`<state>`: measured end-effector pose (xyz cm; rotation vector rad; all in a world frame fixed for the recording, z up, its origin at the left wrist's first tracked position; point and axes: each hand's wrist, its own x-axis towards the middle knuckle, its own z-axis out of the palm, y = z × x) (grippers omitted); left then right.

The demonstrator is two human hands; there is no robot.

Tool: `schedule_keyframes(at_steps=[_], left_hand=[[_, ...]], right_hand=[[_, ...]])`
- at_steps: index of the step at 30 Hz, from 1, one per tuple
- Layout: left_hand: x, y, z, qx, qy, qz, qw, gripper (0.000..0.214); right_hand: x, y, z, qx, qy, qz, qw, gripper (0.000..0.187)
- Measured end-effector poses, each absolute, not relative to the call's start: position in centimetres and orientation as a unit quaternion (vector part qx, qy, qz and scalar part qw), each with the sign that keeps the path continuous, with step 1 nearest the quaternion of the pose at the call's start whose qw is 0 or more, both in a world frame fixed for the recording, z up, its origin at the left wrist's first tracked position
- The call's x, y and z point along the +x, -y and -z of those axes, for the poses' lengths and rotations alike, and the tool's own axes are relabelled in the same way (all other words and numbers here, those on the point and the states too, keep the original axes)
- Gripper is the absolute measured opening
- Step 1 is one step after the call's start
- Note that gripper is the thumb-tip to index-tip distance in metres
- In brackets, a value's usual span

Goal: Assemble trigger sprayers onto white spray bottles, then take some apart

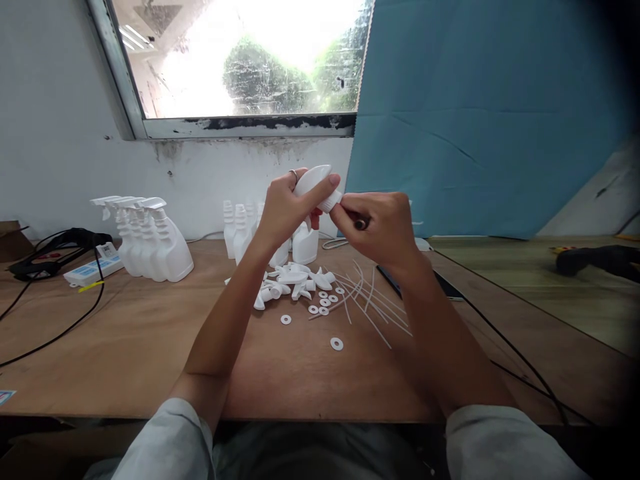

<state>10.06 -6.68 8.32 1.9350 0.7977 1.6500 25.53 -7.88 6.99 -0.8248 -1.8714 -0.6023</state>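
My left hand (295, 200), a ring on one finger, is closed around a white trigger spray head (315, 179), held tilted above the table with its ribbed collar toward the right. At the collar's open end, my right hand (383, 223) is closed in a pinch; what its fingertips hold, if anything, is hidden. Below both hands lies a pile of loose white spray heads (293, 277). Several flat white washers (337, 344) are scattered in front of the pile. Thin white dip tubes (373, 313) lie crossed under my right forearm.
Bottles with spray heads fitted (167, 243) stand in a row at left, near a power strip (95, 267) and black cables. Open-necked white bottles (241, 230) stand behind my hands. A dark flat object (449, 288) lies beyond my right forearm. A blue sheet (480, 120) hangs behind.
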Motion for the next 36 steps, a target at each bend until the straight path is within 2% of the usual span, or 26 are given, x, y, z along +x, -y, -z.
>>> schedule_keyframes(at_steps=[4,7,11,15,19,22,25,27,30,32,34,36], left_hand=[[9.7,5.3,-8.2,0.677,-0.3,-0.638,0.213,0.038],[9.1,4.8,-8.2,0.671,-0.299,-0.639,0.226,0.037],[8.7,4.7,-8.3,0.673,-0.291,-0.632,0.251,0.039],[8.9,4.8,-8.2,0.676,-0.282,-0.63,0.261,0.042],[9.4,5.0,-8.1,0.683,-0.287,-0.62,0.26,0.043],[9.5,5.2,-8.1,0.687,-0.288,-0.614,0.262,0.042],[9.5,5.4,-8.1,0.685,-0.278,-0.615,0.274,0.038],[9.5,5.4,-8.1,0.684,-0.265,-0.613,0.294,0.033],[9.6,5.1,-7.9,0.671,-0.236,-0.614,0.342,0.024],[9.6,4.6,-7.7,0.654,-0.224,-0.613,0.384,0.022],[9.7,4.1,-7.6,0.639,-0.217,-0.598,0.431,0.025],[9.8,3.7,-7.4,0.632,-0.214,-0.579,0.469,0.032]], right_hand=[[26.0,6.6,-7.0,-0.398,0.741,0.196,0.504,0.055],[27.0,5.5,-7.3,-0.443,0.745,0.097,0.49,0.057],[28.8,4.9,-7.8,-0.535,0.75,-0.043,0.387,0.051],[30.4,4.3,-8.0,-0.638,0.715,-0.09,0.271,0.038],[31.3,3.3,-7.6,-0.673,0.694,-0.108,0.232,0.035],[31.4,3.0,-7.2,-0.662,0.695,-0.022,0.28,0.036],[31.1,3.8,-7.3,-0.605,0.69,0.064,0.391,0.038],[30.7,4.8,-7.7,-0.566,0.676,0.074,0.466,0.046],[30.0,6.8,-8.6,-0.516,0.661,0.003,0.545,0.064],[29.5,8.1,-9.0,-0.471,0.676,-0.082,0.56,0.075],[28.9,9.1,-9.1,-0.404,0.708,-0.127,0.565,0.077],[28.3,9.8,-8.9,-0.328,0.726,-0.116,0.594,0.069]])
